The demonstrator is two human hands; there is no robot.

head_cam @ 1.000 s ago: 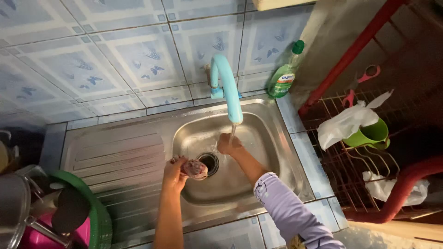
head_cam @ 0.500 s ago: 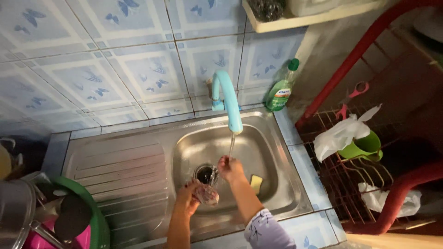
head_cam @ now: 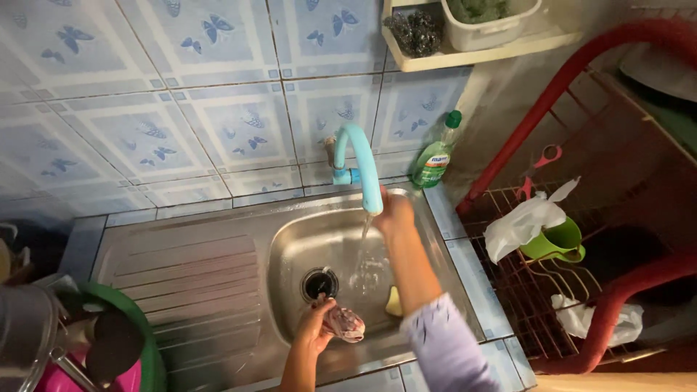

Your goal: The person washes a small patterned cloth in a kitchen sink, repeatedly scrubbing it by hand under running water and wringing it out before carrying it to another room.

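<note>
Steel sink point(head_cam: 290, 243) under tiles, left hand point(head_cam: 316, 328) gripping wet cloth point(head_cam: 345, 324), right hand point(head_cam: 393, 213) closed round blue tap point(head_cam: 361, 170).

the left hand point(head_cam: 317, 328) is curled shut with fingers bent inward. the right hand point(head_cam: 393, 213) reaches farther forward, arm outstretched, in a pale purple sleeve.

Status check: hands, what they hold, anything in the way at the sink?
Left hand shut on pinkish lump over sink. Right hand at blue tap spout, grip unclear; water running. Yellow sponge in basin.
</note>
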